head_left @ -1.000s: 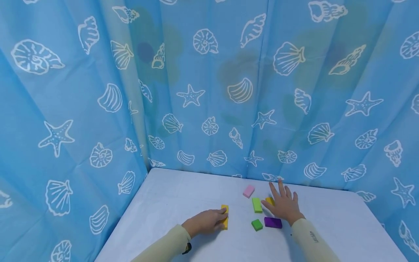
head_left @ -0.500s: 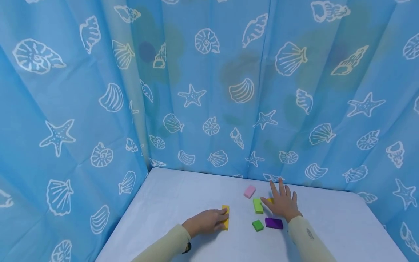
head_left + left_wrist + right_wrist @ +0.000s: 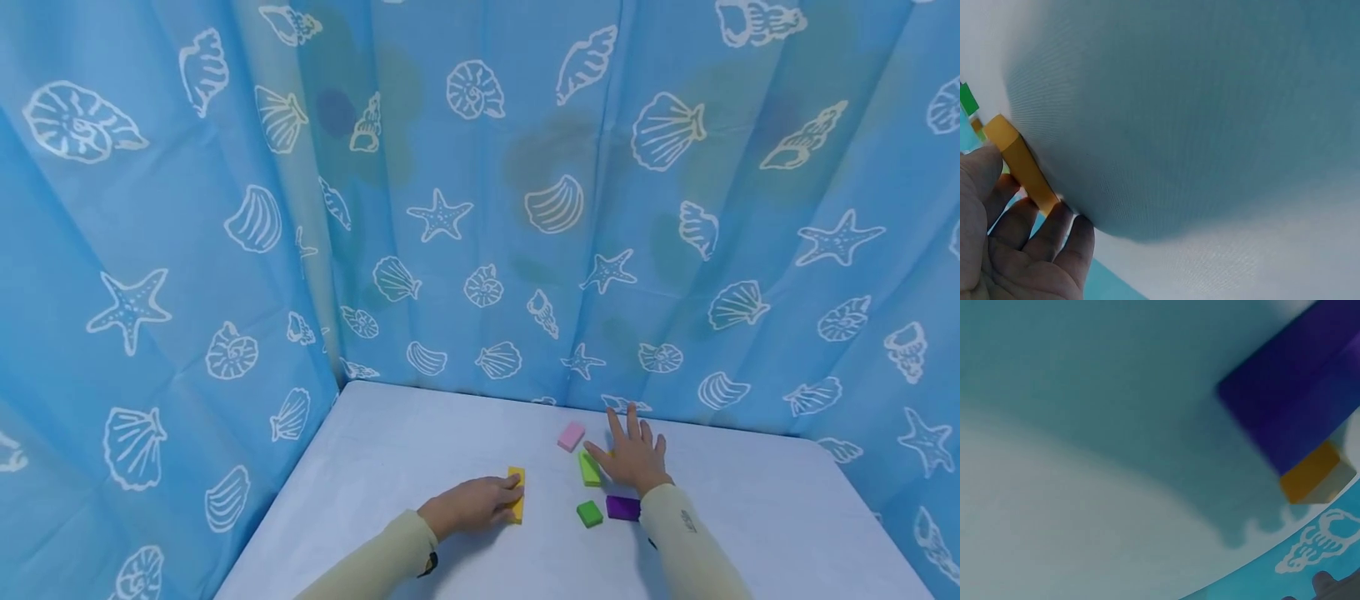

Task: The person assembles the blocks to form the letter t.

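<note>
In the head view, my left hand (image 3: 476, 504) holds a long yellow block (image 3: 517, 498) on the white table. The left wrist view shows the thumb on one side of this yellow block (image 3: 1025, 165) and fingers on the other. My right hand (image 3: 636, 457) hovers with spread fingers, its thumb over the far end of a lime green block (image 3: 590, 472). Under that palm a second yellow block is nearly hidden; the right wrist view shows this yellow block (image 3: 1313, 474) beyond a purple block (image 3: 1297, 387). The right sleeve borders the purple block (image 3: 622, 507) in the head view.
A pink block (image 3: 571, 437) lies farther back, and a small green block (image 3: 589, 513) sits between the hands. The white table (image 3: 420, 442) meets a blue curtain (image 3: 480, 250) with shell and starfish prints along its back and left edges.
My right hand has shifted left, so its thumb now covers part of the lime green block and its palm hides more of the second yellow block. The left hand keeps its place.
</note>
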The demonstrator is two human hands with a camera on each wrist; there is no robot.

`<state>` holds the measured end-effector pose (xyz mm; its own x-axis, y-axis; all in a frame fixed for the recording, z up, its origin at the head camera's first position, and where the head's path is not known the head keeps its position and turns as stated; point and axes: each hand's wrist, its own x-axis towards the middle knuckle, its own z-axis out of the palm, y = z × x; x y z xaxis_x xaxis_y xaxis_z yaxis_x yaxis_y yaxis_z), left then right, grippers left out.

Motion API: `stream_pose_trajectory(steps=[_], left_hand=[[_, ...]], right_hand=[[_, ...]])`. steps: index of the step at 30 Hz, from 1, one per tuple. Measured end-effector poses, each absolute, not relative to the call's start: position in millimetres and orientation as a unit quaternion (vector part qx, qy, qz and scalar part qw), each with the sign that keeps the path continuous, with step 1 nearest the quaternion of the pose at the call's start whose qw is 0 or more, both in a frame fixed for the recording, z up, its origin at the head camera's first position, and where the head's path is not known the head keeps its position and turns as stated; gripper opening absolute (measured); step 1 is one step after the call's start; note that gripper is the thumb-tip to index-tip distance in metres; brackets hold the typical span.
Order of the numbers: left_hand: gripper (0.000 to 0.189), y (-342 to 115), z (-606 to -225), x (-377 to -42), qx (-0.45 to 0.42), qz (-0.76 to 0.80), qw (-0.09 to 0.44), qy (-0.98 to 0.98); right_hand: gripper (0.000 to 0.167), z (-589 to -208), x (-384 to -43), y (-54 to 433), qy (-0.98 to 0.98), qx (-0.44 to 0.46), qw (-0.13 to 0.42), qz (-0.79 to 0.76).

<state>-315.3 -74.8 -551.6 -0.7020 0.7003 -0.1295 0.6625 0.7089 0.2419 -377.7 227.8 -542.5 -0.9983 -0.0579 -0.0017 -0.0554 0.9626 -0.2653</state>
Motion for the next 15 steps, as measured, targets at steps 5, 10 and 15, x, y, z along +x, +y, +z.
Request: stream_pose_trajectory(steps=[5,10,15], left_hand=[[0.049,-75,-552,-316,0.373,0.090,0.107,0.917],[0.049,-77,-553,-316,0.373,0.090,0.109,0.917],[0.048,-77,-555,-317,0.375,0.101,0.115,0.914]], right_hand=[[0.091,-540,-381,217,0.989,-0.038,0.018,-0.145],[0.092,-543,-387,207,0.989,-0.041,0.032,-0.139],[0.094,-547,-390,199,0.988,-0.040,0.037,-0.146]])
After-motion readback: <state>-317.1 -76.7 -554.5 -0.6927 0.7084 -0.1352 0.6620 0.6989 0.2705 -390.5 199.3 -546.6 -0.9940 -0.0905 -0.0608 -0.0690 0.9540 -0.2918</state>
